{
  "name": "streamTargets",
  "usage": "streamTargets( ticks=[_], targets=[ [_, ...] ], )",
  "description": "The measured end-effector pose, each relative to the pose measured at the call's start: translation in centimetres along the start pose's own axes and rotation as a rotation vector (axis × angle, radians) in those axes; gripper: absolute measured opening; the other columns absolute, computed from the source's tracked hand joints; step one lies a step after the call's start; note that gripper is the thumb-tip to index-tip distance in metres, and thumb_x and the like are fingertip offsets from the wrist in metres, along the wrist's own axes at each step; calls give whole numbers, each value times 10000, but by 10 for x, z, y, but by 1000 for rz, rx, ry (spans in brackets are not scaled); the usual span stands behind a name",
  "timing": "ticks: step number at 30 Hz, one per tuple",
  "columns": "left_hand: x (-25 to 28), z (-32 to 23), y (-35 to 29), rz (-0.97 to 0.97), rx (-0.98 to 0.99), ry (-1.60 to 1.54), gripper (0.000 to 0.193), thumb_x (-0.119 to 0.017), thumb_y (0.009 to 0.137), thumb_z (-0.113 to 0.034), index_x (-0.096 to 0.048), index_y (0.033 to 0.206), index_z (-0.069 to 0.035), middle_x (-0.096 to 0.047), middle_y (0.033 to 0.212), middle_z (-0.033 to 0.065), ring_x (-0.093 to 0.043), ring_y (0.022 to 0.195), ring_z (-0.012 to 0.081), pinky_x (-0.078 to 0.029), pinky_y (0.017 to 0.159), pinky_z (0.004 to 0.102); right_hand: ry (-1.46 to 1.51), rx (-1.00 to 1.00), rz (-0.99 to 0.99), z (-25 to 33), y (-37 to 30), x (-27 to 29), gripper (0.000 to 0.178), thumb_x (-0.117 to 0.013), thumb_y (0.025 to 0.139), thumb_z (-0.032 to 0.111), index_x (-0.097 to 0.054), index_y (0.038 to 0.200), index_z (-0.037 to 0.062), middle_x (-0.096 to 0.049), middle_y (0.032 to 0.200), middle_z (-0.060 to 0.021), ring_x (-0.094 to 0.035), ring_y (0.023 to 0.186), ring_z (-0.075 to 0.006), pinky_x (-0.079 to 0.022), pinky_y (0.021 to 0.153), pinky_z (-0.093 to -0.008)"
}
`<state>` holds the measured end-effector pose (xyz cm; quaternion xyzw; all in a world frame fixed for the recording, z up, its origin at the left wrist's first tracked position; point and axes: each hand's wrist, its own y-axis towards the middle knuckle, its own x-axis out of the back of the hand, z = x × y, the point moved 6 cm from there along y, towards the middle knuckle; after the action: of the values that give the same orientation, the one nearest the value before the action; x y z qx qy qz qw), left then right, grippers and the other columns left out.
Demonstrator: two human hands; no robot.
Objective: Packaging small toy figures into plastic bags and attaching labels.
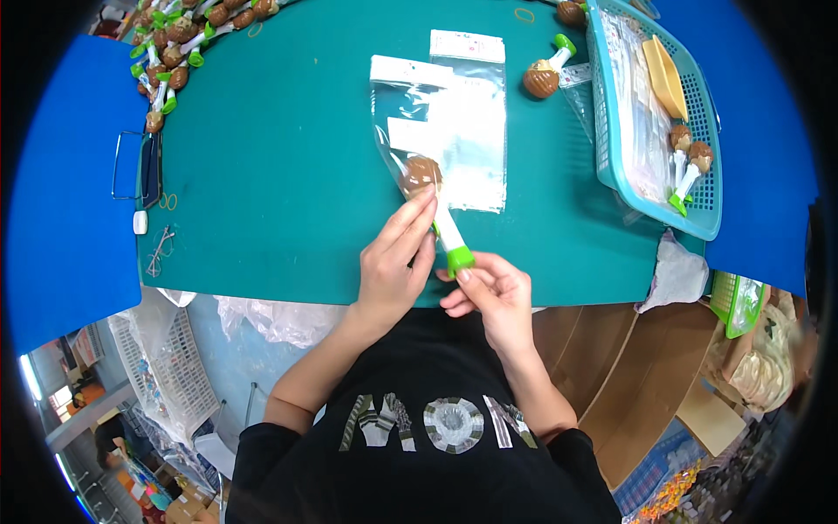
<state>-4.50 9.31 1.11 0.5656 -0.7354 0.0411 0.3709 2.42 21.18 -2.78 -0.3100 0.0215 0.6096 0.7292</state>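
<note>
A toy with a brown ball head [422, 172], a white stem and a green end lies slantwise in front of me. Its head is at the lower part of a clear plastic bag [403, 103] with a white top strip and appears to be inside it. My left hand [393, 262] is closed at the bag's near edge, fingers together over the toy's neck; the thumb is partly hidden. With my right hand [493, 293] I pinch the green end [459, 258], which sticks out of the bag. Underneath lies another clear bag [480, 131], flat on the green table [279, 175].
Many similar toys [179, 44] are heaped at the far left. One toy [543, 80] lies left of a turquoise basket [602, 131], which holds clear bags, a yellow scoop-like piece [665, 79] and two toys. A black clipboard-like object [151, 170] lies along the left edge.
</note>
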Motion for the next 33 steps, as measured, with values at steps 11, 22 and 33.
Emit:
streamTargets(
  ticks=[11, 22, 33],
  targets=[
    [10, 17, -31, -8, 198, -179, 359, -568, 787, 46, -559, 1146, 33, -537, 1210, 142, -573, 1044, 247, -507, 790, 313, -1168, 806, -34, 45, -2, -31, 427, -810, 570, 150, -529, 880, 63, -505, 861, -69, -491, 806, -251, -400, 670, -351],
    [31, 36, -44, -90, 299, -220, 321, -578, 790, 42, -573, 1111, 49, -551, 1191, 146, -590, 1005, 227, -523, 722, 280, -1367, 984, -8, 37, 37, -63, 456, -754, 627, 128, -574, 1046, 136, -515, 973, -35, -495, 864, -209, -334, 789, -365],
    [39, 35, -36, -19, 156, -138, 293, -556, 786, 48, -599, 1075, 31, -583, 1142, 139, -599, 994, 253, -508, 792, 318, -1373, 1057, -61, 38, 63, -77, 412, -743, 651, 127, -585, 1031, 123, -527, 958, -39, -502, 846, -193, -317, 792, -346]
  ],
)
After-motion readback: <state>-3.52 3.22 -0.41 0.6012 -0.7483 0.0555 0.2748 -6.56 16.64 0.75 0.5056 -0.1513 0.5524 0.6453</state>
